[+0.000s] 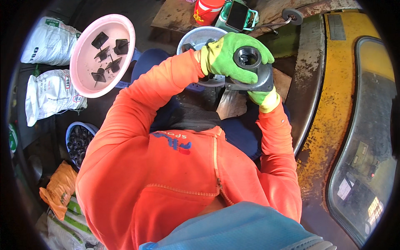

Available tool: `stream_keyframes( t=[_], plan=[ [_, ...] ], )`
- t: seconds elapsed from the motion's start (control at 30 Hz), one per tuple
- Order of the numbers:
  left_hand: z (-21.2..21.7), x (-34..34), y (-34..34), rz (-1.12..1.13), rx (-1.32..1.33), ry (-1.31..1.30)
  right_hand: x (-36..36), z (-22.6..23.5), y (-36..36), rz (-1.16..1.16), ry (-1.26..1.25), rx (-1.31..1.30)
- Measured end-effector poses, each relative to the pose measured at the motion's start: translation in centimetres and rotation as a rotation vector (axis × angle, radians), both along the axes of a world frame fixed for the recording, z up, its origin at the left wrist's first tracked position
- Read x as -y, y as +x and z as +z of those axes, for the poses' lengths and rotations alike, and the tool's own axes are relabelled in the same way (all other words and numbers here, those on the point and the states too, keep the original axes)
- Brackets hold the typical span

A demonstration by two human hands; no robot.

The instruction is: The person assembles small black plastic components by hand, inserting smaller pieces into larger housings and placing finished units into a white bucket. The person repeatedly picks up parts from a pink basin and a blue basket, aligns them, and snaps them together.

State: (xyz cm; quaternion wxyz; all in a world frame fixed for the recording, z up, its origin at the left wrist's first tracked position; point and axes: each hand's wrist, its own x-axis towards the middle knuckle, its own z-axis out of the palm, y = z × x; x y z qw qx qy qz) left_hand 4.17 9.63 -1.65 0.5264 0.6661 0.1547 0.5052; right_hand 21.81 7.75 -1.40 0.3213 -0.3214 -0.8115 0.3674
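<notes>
My left hand [238,57], in a green and yellow glove, wraps over the top of a black plastic part [261,80]. This part has a round hollow neck facing up and a flat squarish flange with corner holes. Below it my right hand [263,99], gloved the same way, supports the flange; the part hides most of its fingers. Just behind the left hand is a pale blue basket [199,34] holding dark pieces, partly covered by the glove. A pink basin [82,68] at the left holds several black square-topped pieces with thin stems.
A blue basket [71,132] of black round pieces stands at the left, near white sacks [48,95] and an orange bag [58,189]. A red jug [208,11] and a green holder with a dark screen [237,16] stand far ahead. A rusty yellow machine body [318,137] borders the right.
</notes>
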Motion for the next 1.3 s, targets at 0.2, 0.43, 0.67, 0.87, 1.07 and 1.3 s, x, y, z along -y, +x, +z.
stream_keyframes(
  t=[0.2,0.43,0.67,0.87,1.07,1.3],
  plan=[
    [-0.2,-0.7,-0.5,-0.226,-0.008,0.038,1.1,-0.5,0.4,0.047,-0.050,0.044],
    [-0.2,-2.1,-0.6,-0.516,0.057,0.072,1.1,-5.5,1.9,0.276,-0.806,-0.454],
    [1.1,-3.9,-0.9,-0.620,-0.025,0.221,-0.1,-3.6,0.1,0.066,0.134,0.010],
    [1.1,-3.5,-1.9,0.023,-0.285,0.039,-3.1,-0.9,-1.2,-0.201,0.145,-0.177],
    [-1.4,-0.2,2.1,0.434,0.037,0.073,-2.3,-3.0,-2.1,-0.245,0.066,-0.208],
    [0.0,0.2,0.9,0.352,-0.013,0.133,-1.6,-0.5,-1.4,-0.100,0.152,-0.020]
  ],
)
